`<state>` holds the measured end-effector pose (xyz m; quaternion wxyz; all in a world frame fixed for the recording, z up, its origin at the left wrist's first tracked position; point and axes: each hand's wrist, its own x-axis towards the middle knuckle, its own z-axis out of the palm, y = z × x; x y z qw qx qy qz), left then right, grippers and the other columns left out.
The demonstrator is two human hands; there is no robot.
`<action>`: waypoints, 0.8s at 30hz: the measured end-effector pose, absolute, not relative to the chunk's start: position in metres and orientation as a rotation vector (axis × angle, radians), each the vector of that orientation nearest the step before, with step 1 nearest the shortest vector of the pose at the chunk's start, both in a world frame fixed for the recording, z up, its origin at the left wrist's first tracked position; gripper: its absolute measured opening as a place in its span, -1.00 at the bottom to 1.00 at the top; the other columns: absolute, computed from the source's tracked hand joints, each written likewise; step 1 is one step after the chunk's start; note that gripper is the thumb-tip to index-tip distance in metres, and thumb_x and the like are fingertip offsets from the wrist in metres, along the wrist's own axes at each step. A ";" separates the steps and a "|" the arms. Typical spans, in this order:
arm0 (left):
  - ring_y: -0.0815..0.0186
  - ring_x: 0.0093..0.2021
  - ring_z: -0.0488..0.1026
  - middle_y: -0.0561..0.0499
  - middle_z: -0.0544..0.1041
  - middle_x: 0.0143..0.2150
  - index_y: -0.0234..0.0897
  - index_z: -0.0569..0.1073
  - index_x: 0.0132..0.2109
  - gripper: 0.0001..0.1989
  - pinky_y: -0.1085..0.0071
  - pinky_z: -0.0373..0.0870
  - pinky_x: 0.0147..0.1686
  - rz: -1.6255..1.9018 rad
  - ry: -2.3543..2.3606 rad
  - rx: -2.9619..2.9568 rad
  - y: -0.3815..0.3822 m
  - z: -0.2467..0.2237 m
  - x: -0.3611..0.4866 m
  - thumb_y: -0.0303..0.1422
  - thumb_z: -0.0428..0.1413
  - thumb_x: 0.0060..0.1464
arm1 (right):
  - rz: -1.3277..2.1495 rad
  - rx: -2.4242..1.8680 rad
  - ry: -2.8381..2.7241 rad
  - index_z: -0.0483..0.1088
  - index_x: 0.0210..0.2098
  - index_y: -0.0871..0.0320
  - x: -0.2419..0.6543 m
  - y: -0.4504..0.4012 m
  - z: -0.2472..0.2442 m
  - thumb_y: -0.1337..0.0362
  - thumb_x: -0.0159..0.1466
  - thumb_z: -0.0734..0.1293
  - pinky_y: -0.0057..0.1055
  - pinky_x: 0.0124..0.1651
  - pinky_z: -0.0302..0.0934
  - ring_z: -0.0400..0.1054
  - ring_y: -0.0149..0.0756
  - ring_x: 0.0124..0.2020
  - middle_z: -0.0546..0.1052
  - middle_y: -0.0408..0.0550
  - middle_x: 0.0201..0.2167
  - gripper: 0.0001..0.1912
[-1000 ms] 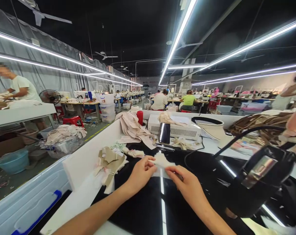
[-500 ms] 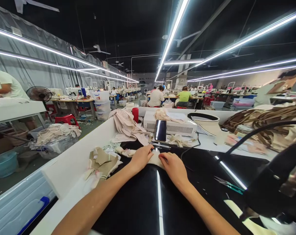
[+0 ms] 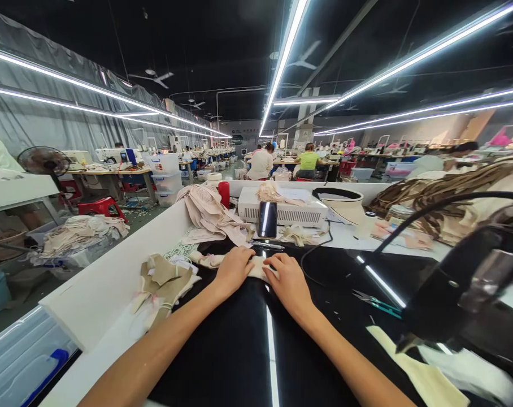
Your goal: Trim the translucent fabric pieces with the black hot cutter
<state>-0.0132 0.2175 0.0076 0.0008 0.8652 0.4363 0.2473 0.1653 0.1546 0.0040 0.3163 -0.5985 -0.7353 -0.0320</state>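
Observation:
A small piece of cream fabric [image 3: 257, 268] lies on the black glossy tabletop [image 3: 231, 350] between my hands. My left hand [image 3: 234, 271] presses curled fingers together on the fabric's left side; part of their grip is hidden. At its right end, my right hand [image 3: 289, 280] rests its fingertips on the cloth, with thumb and index finger apart. A rolled strip of pale cloth [image 3: 208, 259] lies left of my left hand. Just beyond the hands are metal pen-like tools [image 3: 266, 245] and a phone [image 3: 267, 219] propped against a white vented box [image 3: 296, 213].
Olive and cream fabric scraps [image 3: 167, 277] lie at the left, pink-beige cut pieces [image 3: 212, 212] behind them. Teal-handled snips [image 3: 379, 303], a pale yellow strip [image 3: 417, 367] and a dark machine head [image 3: 447, 288] stand at the right. A white side panel [image 3: 112, 271] borders the table.
The view has turned slightly right and down. My right thumb and index finger, pinched together before, have parted. The fabric stays between both hands.

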 end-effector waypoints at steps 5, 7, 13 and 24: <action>0.07 0.16 0.49 -0.14 0.57 0.11 -0.28 0.52 0.13 -0.76 0.02 0.44 0.23 0.907 1.204 2.772 0.206 0.020 -0.018 -0.46 0.09 0.38 | 0.006 -1.309 -2.054 0.57 -0.11 0.10 0.152 0.091 0.031 0.37 0.39 0.43 -0.23 0.09 0.39 0.51 -0.17 -0.03 0.63 -0.02 -0.08 -0.90; 0.06 0.14 0.50 -0.14 0.59 0.07 -0.28 0.52 0.12 -0.74 0.00 0.44 0.22 0.935 1.094 2.791 0.197 0.022 -0.018 -0.47 0.03 0.39 | 0.068 -1.210 -2.127 0.57 -0.11 0.07 0.151 0.055 0.034 0.36 0.37 0.46 -0.38 0.06 0.37 0.54 -0.28 -0.07 0.66 -0.11 -0.12 -0.88; 0.10 0.03 0.56 -0.08 0.62 0.02 -0.23 0.53 0.10 -0.72 0.10 0.50 0.09 0.895 0.792 2.856 0.150 0.017 -0.010 -0.39 -0.04 0.46 | 0.371 -1.217 -2.166 0.60 -0.17 0.04 0.200 -0.039 0.028 0.31 0.42 0.42 -0.52 -0.14 0.33 0.54 -0.38 -0.26 0.69 -0.20 -0.29 -0.92; 0.25 -0.29 0.58 0.02 0.60 -0.25 -0.19 0.54 0.05 -0.73 0.35 0.52 -0.25 0.626 0.352 2.998 0.052 0.010 0.048 -0.48 -0.03 0.44 | 0.270 -1.862 -1.719 0.55 -0.08 -0.02 0.321 -0.084 0.005 0.13 0.46 0.28 -0.29 -0.18 0.38 0.52 -0.17 -0.23 0.60 -0.05 -0.18 -0.79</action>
